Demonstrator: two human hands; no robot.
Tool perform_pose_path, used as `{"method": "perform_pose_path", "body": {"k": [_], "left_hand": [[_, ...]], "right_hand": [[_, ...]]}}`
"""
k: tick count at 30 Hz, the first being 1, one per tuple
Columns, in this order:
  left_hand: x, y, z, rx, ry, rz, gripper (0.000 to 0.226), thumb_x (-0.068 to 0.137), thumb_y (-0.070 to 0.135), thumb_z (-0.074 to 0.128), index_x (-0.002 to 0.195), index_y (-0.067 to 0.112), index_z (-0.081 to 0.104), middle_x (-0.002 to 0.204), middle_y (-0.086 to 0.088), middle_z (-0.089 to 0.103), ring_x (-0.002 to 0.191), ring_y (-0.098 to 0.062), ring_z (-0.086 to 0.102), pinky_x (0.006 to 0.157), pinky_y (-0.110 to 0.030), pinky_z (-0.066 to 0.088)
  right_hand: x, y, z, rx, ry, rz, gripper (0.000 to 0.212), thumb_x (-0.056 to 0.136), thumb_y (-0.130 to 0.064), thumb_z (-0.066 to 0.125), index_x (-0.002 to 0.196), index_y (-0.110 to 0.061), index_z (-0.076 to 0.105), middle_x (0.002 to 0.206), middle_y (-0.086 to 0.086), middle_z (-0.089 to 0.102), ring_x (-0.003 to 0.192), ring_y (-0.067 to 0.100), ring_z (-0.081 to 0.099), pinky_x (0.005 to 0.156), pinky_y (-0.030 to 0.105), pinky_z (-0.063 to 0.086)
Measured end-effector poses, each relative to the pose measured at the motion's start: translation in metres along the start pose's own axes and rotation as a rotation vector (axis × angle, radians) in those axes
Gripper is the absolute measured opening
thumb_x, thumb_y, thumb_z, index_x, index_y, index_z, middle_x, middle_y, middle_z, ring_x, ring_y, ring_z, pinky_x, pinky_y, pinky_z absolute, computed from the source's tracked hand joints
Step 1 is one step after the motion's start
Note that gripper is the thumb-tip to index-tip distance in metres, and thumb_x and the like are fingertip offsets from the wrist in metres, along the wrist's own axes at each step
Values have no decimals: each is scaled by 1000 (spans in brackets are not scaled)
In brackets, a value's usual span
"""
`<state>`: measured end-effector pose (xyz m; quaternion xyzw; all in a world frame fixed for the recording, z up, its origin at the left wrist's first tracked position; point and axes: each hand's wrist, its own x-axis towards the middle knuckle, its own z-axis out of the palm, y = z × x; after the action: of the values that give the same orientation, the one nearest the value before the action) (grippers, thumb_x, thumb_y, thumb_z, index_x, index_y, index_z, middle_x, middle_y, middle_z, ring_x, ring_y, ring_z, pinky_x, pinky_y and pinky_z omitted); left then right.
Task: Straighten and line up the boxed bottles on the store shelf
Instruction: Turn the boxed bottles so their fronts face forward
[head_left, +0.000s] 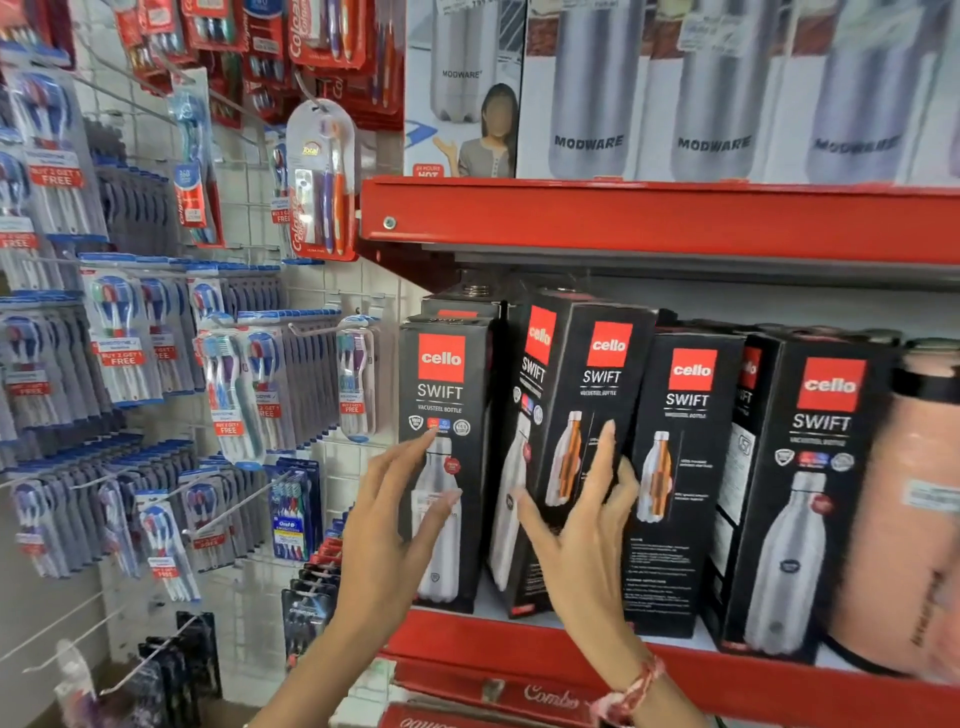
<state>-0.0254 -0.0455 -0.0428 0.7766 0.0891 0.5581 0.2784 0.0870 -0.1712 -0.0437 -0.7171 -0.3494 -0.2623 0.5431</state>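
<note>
On the red shelf (571, 644), five black boxed bottles stand in a row. The leftmost box (441, 467) stands upright and square at the shelf's left end, its front face flush toward the aisle. The second box (576, 415) leans, top tilted right, with one corner turned outward so two faces show; a narrow wedge of open shelf lies between its base and the leftmost box. The third box (680, 467) and the fourth box (810, 493) stand upright to the right, set close together. A pink flask (914, 519) crowds the fourth box's right edge. The left hand (395, 519), fingers spread, hovers before the leftmost box. The right hand (582, 519), fingers spread, lies flat against the leaning box's front face. Toothbrush packs (130, 338) hang on the left.
</note>
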Motion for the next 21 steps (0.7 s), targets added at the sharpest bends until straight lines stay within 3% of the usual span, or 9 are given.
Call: {"method": "perform_pose_path", "body": {"k": [2,5,7,9,11,13,16,18,21], "left_hand": [[4,15,2,-101,-89,-53,62,81,36,66,137,41,40,125,17,57,116,7,54,97,-13,46],[10,32,10,-173,-302,-117,84,74,42,72,145,42,25,138,24,47,124,16,43,101,-6,38],[11,42,14,-258,-471,-162,92,70,41,76,141,53,18,136,35,44,121,24,40,102,-6,37],[8,50,16,-339,-531,-195,96,70,31,80,141,53,18,133,40,49,121,18,46,104,-14,42],[4,55,21,-369,-483,-197,99,72,21,80,144,47,17,124,50,47,113,23,49,93,-6,44],[1,56,32,-368,-424,-177,99,74,16,79,143,47,16,122,52,47,110,26,48,87,-1,43],[2,47,51,-315,-331,-141,104,73,26,80,149,44,11,150,22,39,133,4,43,103,-16,42],[5,37,62,-259,-293,-129,105,72,37,79,149,46,8,157,19,27,137,3,38,106,-21,41],[5,25,75,-195,-253,-135,105,69,46,77,148,47,8,154,18,35,111,-2,59,98,-32,51]], "right_hand": [[5,-3,-19,95,-46,-51,107,81,-46,68,141,-53,-20,154,4,6,146,20,10,109,41,34],[11,-4,-51,251,-200,-77,103,78,-46,68,145,-48,-10,149,-23,10,135,-21,-8,108,16,11],[13,0,-69,382,-335,-73,99,78,-48,68,145,-52,-4,143,-43,10,134,-23,-7,114,24,8],[15,6,-79,480,-448,-57,95,78,-50,69,144,-57,0,148,-43,11,144,-7,6,119,42,15],[19,9,-80,504,-510,-63,91,82,-44,67,144,-57,1,156,-31,10,146,1,11,118,51,18],[24,9,-78,487,-533,-70,88,89,-36,62,146,-52,-3,158,-26,10,146,-1,10,119,47,17],[35,10,-68,417,-537,-45,83,96,-30,52,147,-45,-11,155,-33,13,139,-16,11,114,17,13],[39,12,-58,380,-503,-10,80,98,-27,49,148,-42,-11,148,-39,14,131,-26,13,101,-3,15],[40,20,-45,333,-438,16,77,99,-19,48,150,-34,-7,152,-29,15,126,-32,11,93,-9,13]]}}
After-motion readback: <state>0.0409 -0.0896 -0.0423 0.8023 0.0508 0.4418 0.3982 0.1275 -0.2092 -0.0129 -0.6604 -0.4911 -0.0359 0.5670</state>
